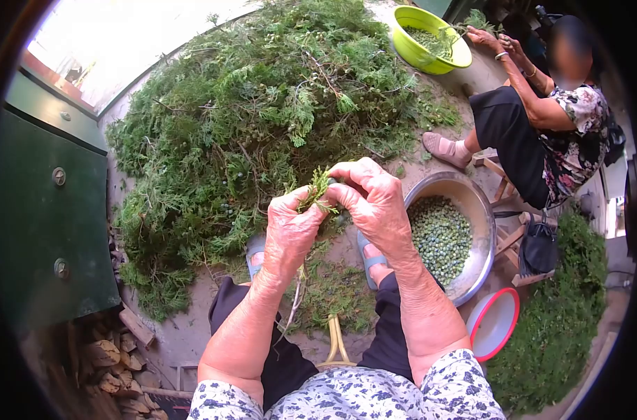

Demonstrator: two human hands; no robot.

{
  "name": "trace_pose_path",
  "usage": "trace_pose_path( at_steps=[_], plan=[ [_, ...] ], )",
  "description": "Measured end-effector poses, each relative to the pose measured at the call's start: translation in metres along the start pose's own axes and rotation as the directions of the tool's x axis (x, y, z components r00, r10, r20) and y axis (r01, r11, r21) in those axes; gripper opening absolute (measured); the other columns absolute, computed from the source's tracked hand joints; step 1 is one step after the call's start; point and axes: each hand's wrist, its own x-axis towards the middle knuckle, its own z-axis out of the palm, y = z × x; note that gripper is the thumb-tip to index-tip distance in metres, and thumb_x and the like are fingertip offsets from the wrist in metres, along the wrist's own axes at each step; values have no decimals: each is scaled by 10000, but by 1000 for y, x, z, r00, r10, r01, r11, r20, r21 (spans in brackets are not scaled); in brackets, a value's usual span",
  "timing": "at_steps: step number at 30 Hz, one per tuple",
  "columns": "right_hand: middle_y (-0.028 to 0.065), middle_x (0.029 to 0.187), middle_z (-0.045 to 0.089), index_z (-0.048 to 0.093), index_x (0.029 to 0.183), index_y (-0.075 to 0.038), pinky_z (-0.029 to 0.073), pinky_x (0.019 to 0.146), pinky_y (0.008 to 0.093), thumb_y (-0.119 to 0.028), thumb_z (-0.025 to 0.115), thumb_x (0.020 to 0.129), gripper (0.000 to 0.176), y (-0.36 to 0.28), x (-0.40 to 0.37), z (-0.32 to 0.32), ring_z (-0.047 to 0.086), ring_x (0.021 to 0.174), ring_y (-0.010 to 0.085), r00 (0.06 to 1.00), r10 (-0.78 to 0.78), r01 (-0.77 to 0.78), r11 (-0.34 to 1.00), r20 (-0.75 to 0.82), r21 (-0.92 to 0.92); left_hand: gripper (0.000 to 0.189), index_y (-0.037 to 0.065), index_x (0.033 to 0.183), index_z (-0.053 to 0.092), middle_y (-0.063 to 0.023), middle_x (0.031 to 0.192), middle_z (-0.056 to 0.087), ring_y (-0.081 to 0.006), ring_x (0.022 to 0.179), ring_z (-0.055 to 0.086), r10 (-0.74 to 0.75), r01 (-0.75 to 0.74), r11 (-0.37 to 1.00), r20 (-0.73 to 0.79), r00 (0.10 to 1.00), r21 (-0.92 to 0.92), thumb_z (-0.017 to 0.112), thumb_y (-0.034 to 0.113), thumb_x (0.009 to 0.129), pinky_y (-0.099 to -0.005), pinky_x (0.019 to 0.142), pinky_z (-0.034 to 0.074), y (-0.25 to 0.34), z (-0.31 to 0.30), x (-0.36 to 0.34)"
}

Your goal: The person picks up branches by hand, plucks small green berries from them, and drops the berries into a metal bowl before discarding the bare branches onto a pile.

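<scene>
My left hand (pixel 292 227) is closed around an evergreen sprig (pixel 317 190) with flat, scaly green leaves. Its bare stem (pixel 296 299) hangs down below the palm. My right hand (pixel 376 203) pinches with thumb and forefinger at the sprig's upper right side, where a small round bluish-green berry (pixel 332 181) partly shows. Both hands are close together over the near edge of a big heap of cut evergreen branches (pixel 262 105). Right of my right hand stands a metal basin (pixel 480 203) holding many green berries (pixel 439 234).
Another person (pixel 570 119) sits at the upper right, hands on a sprig beside a yellow-green basin (pixel 406 52). A red-rimmed white basin (pixel 500 325) and more greenery (pixel 549 336) lie at right. Green cabinet (pixel 45 210) and split firewood (pixel 108 353) stand left.
</scene>
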Motion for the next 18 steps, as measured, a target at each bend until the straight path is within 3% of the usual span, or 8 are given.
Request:
trace_pose_path(
  at_steps=[3, 5, 6, 10, 13, 15, 17, 18],
  plan=[
    [65, 764, 595, 620, 921, -5, 455, 616, 304, -97, 649, 779, 171, 1, 1, 1, 574, 676, 180, 1000, -18, 18, 994, 2, -109, 152, 5, 903, 650, -4, 723, 627, -53, 591, 558, -30, 30, 999, 6, 1000, -21, 664, 123, 808, -202, 501, 453, 2, 5, -1],
    [15, 701, 572, 614, 895, -6, 437, 567, 262, -158, 603, 856, 157, -1, 1, -2, 537, 638, 106, 954, 299, -295, 910, 32, 293, 144, -3, 905, 648, -13, 752, 639, -57, 613, 575, -66, 59, 942, -11, 998, -329, 652, 104, 810, -205, 529, 466, 4, 9, -1],
    [-29, 705, 542, 617, 899, -20, 377, 520, 192, -260, 534, 911, 254, 4, 3, -4, 457, 578, 51, 937, 344, -323, 797, 55, 511, 129, -6, 903, 641, -27, 768, 645, -65, 614, 588, -97, 77, 931, -38, 995, -358, 639, 83, 811, -207, 503, 472, 3, 8, 1],
    [51, 824, 550, 540, 1025, 2, 428, 552, 253, -234, 534, 908, 263, 15, 10, -22, 512, 636, 116, 927, 352, -289, 448, 130, 846, 143, 7, 922, 628, -37, 744, 634, -84, 581, 580, -196, 149, 884, -61, 979, -443, 641, 99, 814, -210, 423, 456, 10, 3, 0],
    [57, 867, 550, 536, 1035, 0, 429, 557, 245, -185, 542, 901, 228, 7, 13, -23, 512, 649, 118, 887, 410, -363, 337, 211, 869, 154, 5, 926, 626, -39, 758, 631, -92, 561, 568, -180, 120, 869, -82, 980, -481, 643, 111, 817, -217, 428, 458, 7, 2, 3],
    [51, 894, 547, 529, 1054, 1, 427, 569, 229, -110, 573, 867, 222, 7, 9, -21, 517, 675, 112, 892, 384, -376, 345, 237, 860, 163, -2, 928, 624, -41, 771, 628, -99, 562, 565, -177, 113, 870, -90, 980, -481, 645, 114, 816, -226, 429, 458, 4, 2, 4],
    [43, 895, 542, 536, 1066, -10, 417, 580, 207, -64, 628, 817, 271, 3, 6, -20, 517, 722, 98, 912, 325, -409, 672, 250, 618, 137, 32, 917, 629, -8, 778, 626, -71, 581, 563, -172, 118, 880, -78, 982, -459, 655, 116, 811, -211, 406, 443, 2, 1, 5],
    [14, 842, 553, 600, 1003, -29, 424, 616, 213, -96, 727, 732, 307, 1, 5, -17, 520, 726, 92, 932, 315, -363, 792, 182, 491, 137, 32, 917, 629, -8, 778, 626, -71, 581, 563, -173, 119, 880, -78, 982, -459, 655, 116, 811, -211, 406, 443, 2, 1, 5]
  ],
)
